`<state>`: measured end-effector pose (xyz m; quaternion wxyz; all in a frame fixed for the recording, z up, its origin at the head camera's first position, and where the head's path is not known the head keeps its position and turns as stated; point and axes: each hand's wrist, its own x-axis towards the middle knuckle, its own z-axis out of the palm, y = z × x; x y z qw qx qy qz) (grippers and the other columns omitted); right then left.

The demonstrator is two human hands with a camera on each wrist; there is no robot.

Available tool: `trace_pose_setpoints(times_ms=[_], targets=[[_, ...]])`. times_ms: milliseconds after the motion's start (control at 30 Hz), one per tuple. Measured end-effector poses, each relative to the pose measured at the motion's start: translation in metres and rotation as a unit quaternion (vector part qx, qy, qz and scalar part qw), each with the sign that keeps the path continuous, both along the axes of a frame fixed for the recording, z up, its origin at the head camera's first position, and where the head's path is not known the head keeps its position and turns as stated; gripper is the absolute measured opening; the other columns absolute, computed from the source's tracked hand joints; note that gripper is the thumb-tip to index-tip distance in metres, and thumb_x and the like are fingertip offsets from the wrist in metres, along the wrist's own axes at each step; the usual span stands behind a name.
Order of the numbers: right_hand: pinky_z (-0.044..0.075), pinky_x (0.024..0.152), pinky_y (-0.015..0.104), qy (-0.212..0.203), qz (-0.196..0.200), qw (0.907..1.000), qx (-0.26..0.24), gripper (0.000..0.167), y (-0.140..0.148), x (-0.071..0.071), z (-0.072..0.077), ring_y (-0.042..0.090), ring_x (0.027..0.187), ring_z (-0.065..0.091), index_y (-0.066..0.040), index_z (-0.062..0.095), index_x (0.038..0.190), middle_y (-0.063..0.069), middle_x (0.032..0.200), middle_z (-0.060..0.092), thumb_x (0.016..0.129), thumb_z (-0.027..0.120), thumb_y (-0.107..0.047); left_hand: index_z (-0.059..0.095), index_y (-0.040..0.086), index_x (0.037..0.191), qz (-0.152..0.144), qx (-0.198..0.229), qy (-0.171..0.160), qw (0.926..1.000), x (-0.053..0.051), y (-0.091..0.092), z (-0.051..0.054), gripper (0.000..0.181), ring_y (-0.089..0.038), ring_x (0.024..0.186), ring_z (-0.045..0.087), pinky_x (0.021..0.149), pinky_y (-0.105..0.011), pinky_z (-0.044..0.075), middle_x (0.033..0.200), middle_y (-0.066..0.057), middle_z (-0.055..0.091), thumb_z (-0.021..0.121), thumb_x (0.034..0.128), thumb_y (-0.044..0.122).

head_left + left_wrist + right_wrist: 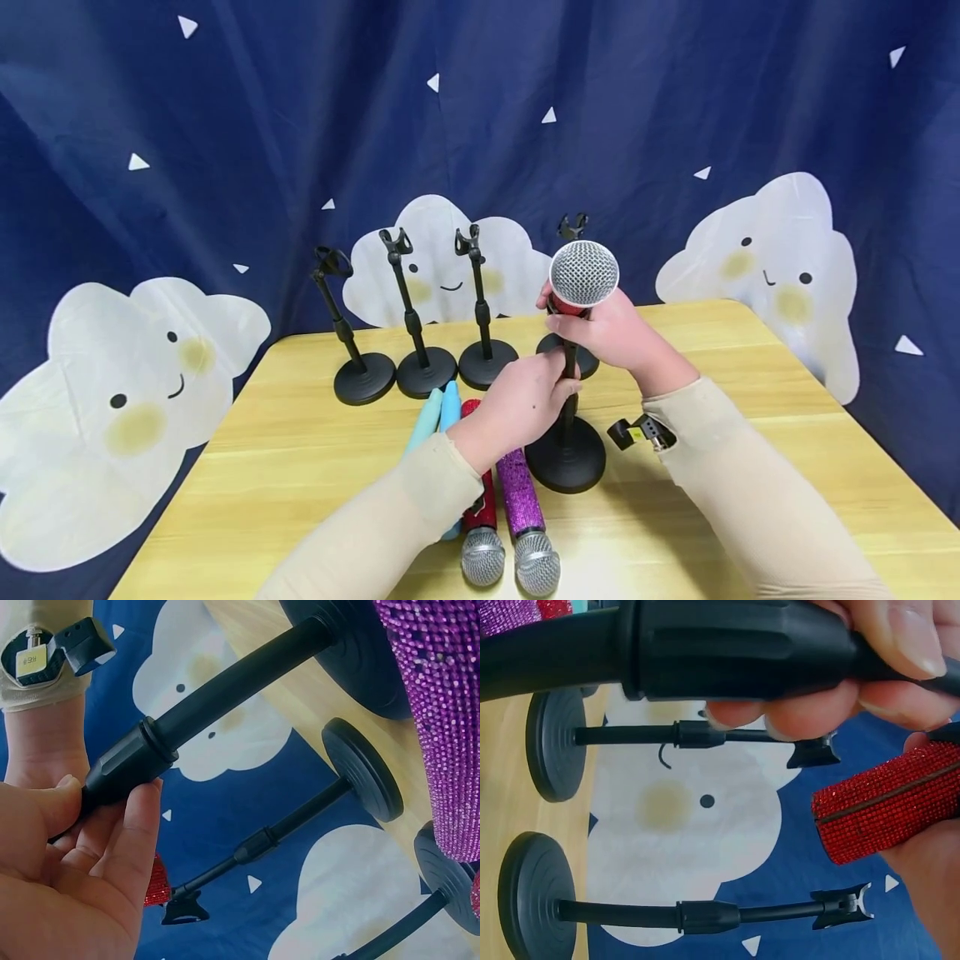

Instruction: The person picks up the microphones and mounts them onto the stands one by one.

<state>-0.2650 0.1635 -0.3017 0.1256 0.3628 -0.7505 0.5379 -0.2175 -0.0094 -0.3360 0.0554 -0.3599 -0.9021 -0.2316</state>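
My left hand (pixel 525 404) grips the pole of a black microphone stand (pixel 566 458), which stands near the middle of the table. In the left wrist view the fingers curl around the pole's collar (pixel 127 765). Above it, my right hand (pixel 611 333) holds a red glittery microphone (pixel 585 275) at the top of the stand, its silver mesh head facing the head camera. The red handle (pixel 885 802) shows in the right wrist view, angled beside the pole. Whether the microphone sits in the stand's clip is hidden.
Behind stand several more black microphone stands (pixel 363 379) with empty clips. Left of the gripped stand lie a purple glittery microphone (pixel 521 492), another red microphone (pixel 483 554), and blue (pixel 450 406) and pale green (pixel 425 421) handles, partly under the left arm. A blue curtain (pixel 480 108) hangs behind.
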Motion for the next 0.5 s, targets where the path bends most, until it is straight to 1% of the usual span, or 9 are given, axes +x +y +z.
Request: trace_pose_setpoints(times_ms=[67, 167, 267, 367, 433, 500], targets=[[0.051, 0.086, 0.031, -0.003, -0.005, 1.0000, -0.001, 0.022, -0.0005, 0.0001, -0.0008, 0.031, 0.097, 0.061, 0.000, 0.061, 0.108, 0.010, 0.101, 0.065, 0.087, 0.070, -0.001, 0.059, 0.013, 0.103, -0.003, 0.001, 0.005, 1.0000, -0.0003, -0.0004, -0.0014, 0.013, -0.007, 0.071, 0.059, 0.061, -0.020, 0.046, 0.084, 0.007, 0.059, 0.064, 0.1015, 0.025], [0.052, 0.086, 0.032, -0.012, -0.019, 0.9997, 0.003, 0.021, -0.0003, 0.0016, -0.0010, 0.028, 0.097, 0.062, -0.002, 0.060, 0.108, 0.010, 0.101, 0.065, 0.088, 0.069, -0.002, 0.059, 0.013, 0.103, -0.009, 0.000, 0.018, 0.9998, -0.0011, -0.0004, -0.0013, 0.013, -0.007, 0.071, 0.058, 0.061, -0.020, 0.046, 0.084, 0.007, 0.058, 0.063, 0.1017, 0.025], [0.052, 0.085, 0.033, -0.023, -0.031, 0.9992, 0.008, 0.020, 0.0000, 0.0036, -0.0004, 0.025, 0.096, 0.062, -0.004, 0.059, 0.107, 0.008, 0.100, 0.065, 0.089, 0.067, -0.004, 0.059, 0.013, 0.102, -0.014, 0.000, 0.019, 0.9997, -0.0017, -0.0005, -0.0004, 0.012, -0.007, 0.072, 0.058, 0.061, -0.020, 0.046, 0.083, 0.007, 0.057, 0.063, 0.1020, 0.025], [0.052, 0.086, 0.035, -0.038, -0.031, 0.9988, 0.002, 0.020, 0.0002, 0.0045, -0.0007, 0.026, 0.097, 0.062, -0.003, 0.058, 0.108, 0.012, 0.102, 0.065, 0.090, 0.066, -0.004, 0.059, 0.014, 0.101, -0.013, 0.004, 0.011, 0.9998, -0.0018, -0.0003, 0.0005, 0.012, -0.008, 0.072, 0.058, 0.061, -0.021, 0.046, 0.084, 0.007, 0.058, 0.063, 0.1020, 0.025], [0.051, 0.089, 0.036, -0.049, -0.029, 0.9984, -0.001, 0.024, 0.0005, 0.0050, -0.0022, 0.027, 0.102, 0.061, -0.001, 0.057, 0.114, 0.016, 0.108, 0.065, 0.091, 0.065, -0.004, 0.059, 0.015, 0.101, -0.010, 0.010, 0.002, 0.9999, -0.0017, -0.0004, 0.0001, 0.011, -0.007, 0.073, 0.059, 0.062, -0.021, 0.047, 0.084, 0.007, 0.059, 0.063, 0.1017, 0.025], [0.049, 0.096, 0.038, -0.057, -0.033, 0.9978, 0.001, 0.033, 0.0021, 0.0069, -0.0050, 0.028, 0.111, 0.060, 0.000, 0.056, 0.125, 0.018, 0.119, 0.064, 0.094, 0.065, -0.008, 0.060, 0.016, 0.100, -0.009, 0.015, -0.008, 0.9998, -0.0012, -0.0008, -0.0005, 0.010, -0.007, 0.075, 0.060, 0.064, -0.021, 0.047, 0.085, 0.008, 0.060, 0.064, 0.1015, 0.025]])
